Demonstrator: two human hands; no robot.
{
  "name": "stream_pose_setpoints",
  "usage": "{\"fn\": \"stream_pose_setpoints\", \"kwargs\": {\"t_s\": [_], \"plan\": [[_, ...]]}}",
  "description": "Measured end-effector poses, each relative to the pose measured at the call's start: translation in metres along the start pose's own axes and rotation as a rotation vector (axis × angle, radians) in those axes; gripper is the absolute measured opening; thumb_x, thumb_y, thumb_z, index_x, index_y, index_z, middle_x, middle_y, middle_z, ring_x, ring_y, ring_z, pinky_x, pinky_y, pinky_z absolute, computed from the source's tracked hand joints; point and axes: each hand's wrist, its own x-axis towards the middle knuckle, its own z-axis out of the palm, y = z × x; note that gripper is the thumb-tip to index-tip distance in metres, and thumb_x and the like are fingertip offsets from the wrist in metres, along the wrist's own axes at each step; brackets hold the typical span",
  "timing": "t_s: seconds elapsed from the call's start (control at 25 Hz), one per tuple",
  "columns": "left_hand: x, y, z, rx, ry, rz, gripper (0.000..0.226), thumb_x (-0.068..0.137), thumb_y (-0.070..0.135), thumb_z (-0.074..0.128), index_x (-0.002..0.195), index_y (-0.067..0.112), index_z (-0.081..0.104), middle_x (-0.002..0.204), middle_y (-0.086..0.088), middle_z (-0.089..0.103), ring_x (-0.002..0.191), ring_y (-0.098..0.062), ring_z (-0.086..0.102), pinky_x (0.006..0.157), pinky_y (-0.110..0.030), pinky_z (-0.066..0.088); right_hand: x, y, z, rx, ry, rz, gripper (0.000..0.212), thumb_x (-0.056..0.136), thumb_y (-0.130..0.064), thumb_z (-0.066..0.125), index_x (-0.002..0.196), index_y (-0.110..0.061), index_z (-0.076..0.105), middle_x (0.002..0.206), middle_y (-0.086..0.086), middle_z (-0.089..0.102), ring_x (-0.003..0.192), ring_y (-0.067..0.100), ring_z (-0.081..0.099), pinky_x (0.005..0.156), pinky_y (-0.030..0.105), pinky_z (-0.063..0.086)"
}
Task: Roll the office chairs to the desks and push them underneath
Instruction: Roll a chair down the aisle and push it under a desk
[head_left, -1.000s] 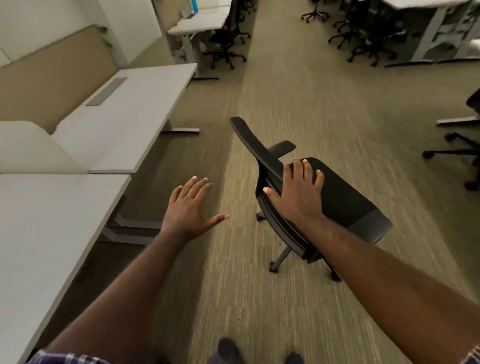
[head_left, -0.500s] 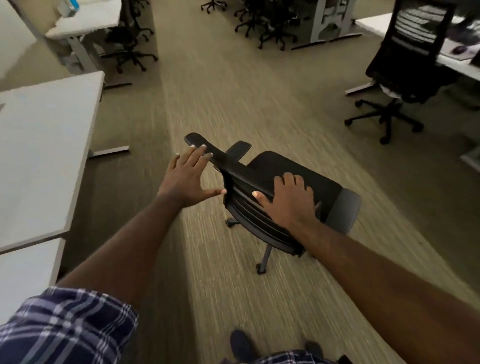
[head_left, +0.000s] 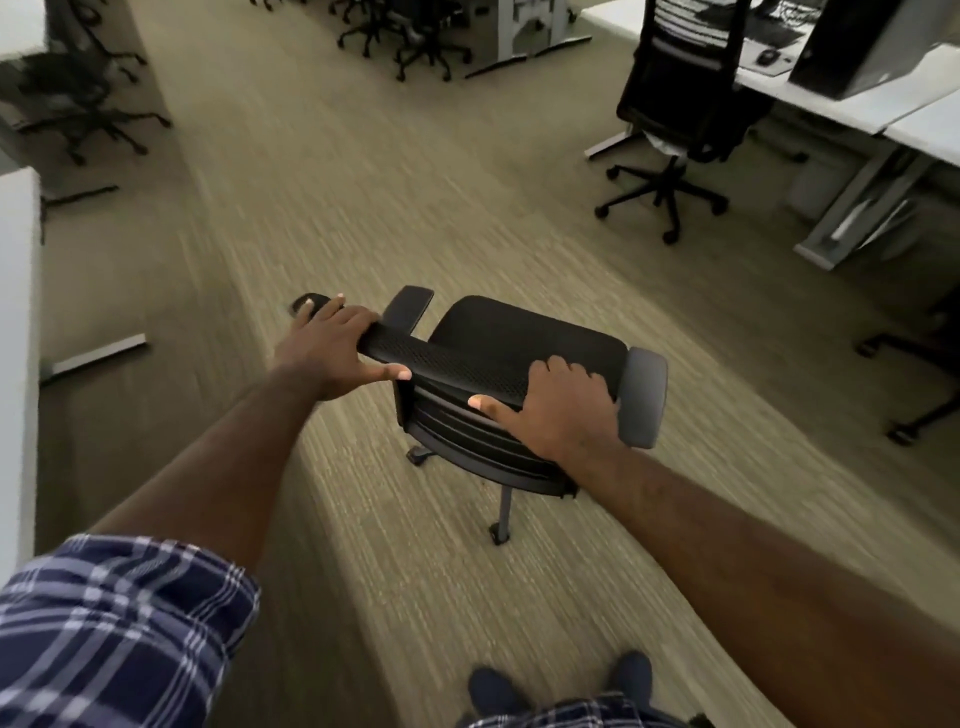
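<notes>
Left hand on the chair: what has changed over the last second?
The left hand went from hovering open beside the chair to gripping the left end of its backrest top. The right hand stayed on the backrest. The view has swung right.

No legible text, label, brand, number or sign is present on the office chair (head_left: 524, 358), the surface (head_left: 852, 98) or the carpet (head_left: 363, 171).
</notes>
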Motion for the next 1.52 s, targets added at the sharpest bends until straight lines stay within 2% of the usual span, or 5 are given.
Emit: {"fn": "stream_pose_setpoints", "kwargs": {"t_s": [0.16,0.32,0.6,1.0,1.52], "plan": [[0.009,-0.011,0.002,-0.037,0.080,0.076,0.116,0.052,0.106,0.023,0.119,0.017,0.058,0.120,-0.005,0.060,0.120,-0.027,0.048,0.110,-0.048,0.032,0.008,-0.005,-0.003,-0.008,0.008,0.039,0.109,0.069,-0.101,0.017,0.109,-0.010,0.062,0.109,0.012,0.062,0.098,0.032,0.060,0.083,0.045,0.048],[0.008,-0.013,0.003,-0.081,0.103,0.084,0.100,0.049,0.105,0.030,0.097,0.020,0.053,0.099,0.002,0.054,0.100,-0.025,0.051,0.094,-0.045,0.043,0.011,-0.006,-0.003,-0.035,0.043,0.023,0.110,0.065,-0.103,0.014,0.101,-0.011,0.064,0.102,0.010,0.064,0.092,0.030,0.061,0.077,0.042,0.049],[0.014,-0.010,0.001,-0.237,0.150,-0.028,0.073,0.062,0.101,0.018,0.073,0.031,0.038,0.083,0.006,0.046,0.088,-0.017,0.042,0.071,-0.036,0.036,0.028,-0.006,-0.001,-0.101,0.055,-0.086,0.104,0.069,-0.100,0.008,0.092,-0.014,0.062,0.092,0.007,0.062,0.086,0.025,0.058,0.072,0.039,0.042],[0.003,-0.028,0.014,-0.222,0.254,-0.048,0.068,0.069,0.091,0.036,0.079,0.024,0.045,0.080,0.006,0.046,0.081,-0.017,0.042,0.066,-0.033,0.030,0.070,-0.003,0.004,-0.070,0.104,-0.224,0.098,0.068,-0.101,0.008,0.080,-0.016,0.055,0.082,0.005,0.058,0.071,0.019,0.040,0.064,0.035,0.033],[-0.042,-0.025,0.022,-0.118,0.291,-0.372,0.075,0.069,0.096,0.027,0.082,0.024,0.047,0.084,0.006,0.046,0.080,-0.015,0.039,0.068,-0.034,0.032,0.152,-0.006,0.008,-0.034,0.100,-0.597,0.096,0.064,-0.104,0.013,0.081,-0.018,0.054,0.078,0.000,0.044,0.070,0.018,0.041,0.062,0.035,0.035]]}}
